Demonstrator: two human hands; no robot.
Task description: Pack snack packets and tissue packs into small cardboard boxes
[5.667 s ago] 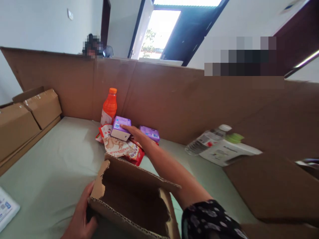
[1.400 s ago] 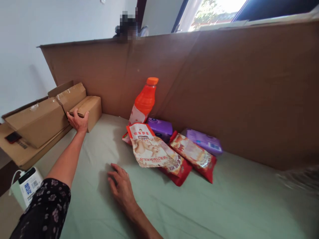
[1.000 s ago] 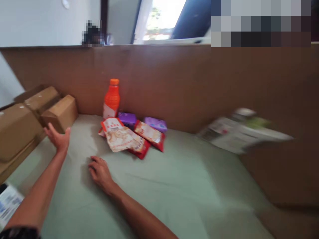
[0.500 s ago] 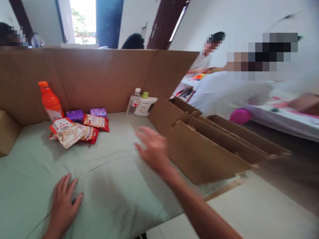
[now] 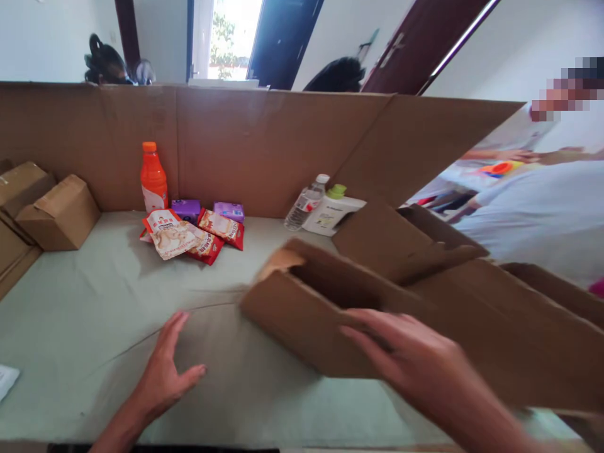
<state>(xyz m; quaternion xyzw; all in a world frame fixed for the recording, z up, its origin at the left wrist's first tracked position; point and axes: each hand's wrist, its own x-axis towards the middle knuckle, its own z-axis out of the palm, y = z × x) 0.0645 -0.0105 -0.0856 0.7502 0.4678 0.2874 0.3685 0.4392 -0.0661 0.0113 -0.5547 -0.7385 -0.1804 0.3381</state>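
My right hand (image 5: 401,346) pinches the near wall of an open brown cardboard box (image 5: 292,321), its fingers at the top edge. The box is tilted and slightly blurred on the green cloth, beside more open cardboard boxes (image 5: 509,321) on the right. To the left, my left hand (image 5: 165,371) hovers over the cloth with thumb and fingers apart, holding nothing. Beyond the hands lie several red and white snack packets (image 5: 174,234), with two purple packs (image 5: 186,210) behind them. An orange bottle (image 5: 153,179) stands next to these.
A tall cardboard panel (image 5: 283,145) runs along the back. A clear water bottle (image 5: 306,204) leans by a white bottle with a green cap (image 5: 333,214). Small cardboard boxes (image 5: 61,214) stand at the left. A person in a white shirt (image 5: 557,214) is at the right.
My right hand has gone from reaching over the cloth to gripping a box, which now sits apart from the others. My left hand has lifted off the cloth. The view has swung left.
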